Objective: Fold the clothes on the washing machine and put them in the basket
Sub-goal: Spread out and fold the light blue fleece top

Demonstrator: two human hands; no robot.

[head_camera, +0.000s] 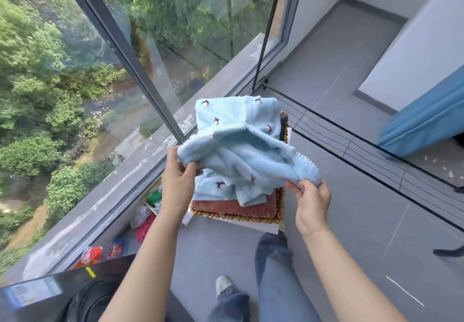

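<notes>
Progress: well along, by my reading. A blue garment [241, 146] is over the basket [272, 218], not yet settled in it, and loosely bunched, not a neat fold.
Done: a red folded piece [238, 207] already lies in the basket, under the blue garment.
Left: lay the blue garment flat and let go. A black item [88, 301] shows on the washer [37, 294], near the left elbow; whether it is clothing I cannot tell.
Left hand [177, 183]: fingers curled, pinching the garment's near left edge.
Right hand [312, 202]: thumb and fingers pinching a ribbed cuff or hem at the garment's right end.
Garment: pale blue fleece, fluffy, soft and limp, dotted with small dark bow marks; it sags between the hands.
Basket: squarish, beaded wooden rim, standing on the grey tiled floor just beyond both hands.
</notes>
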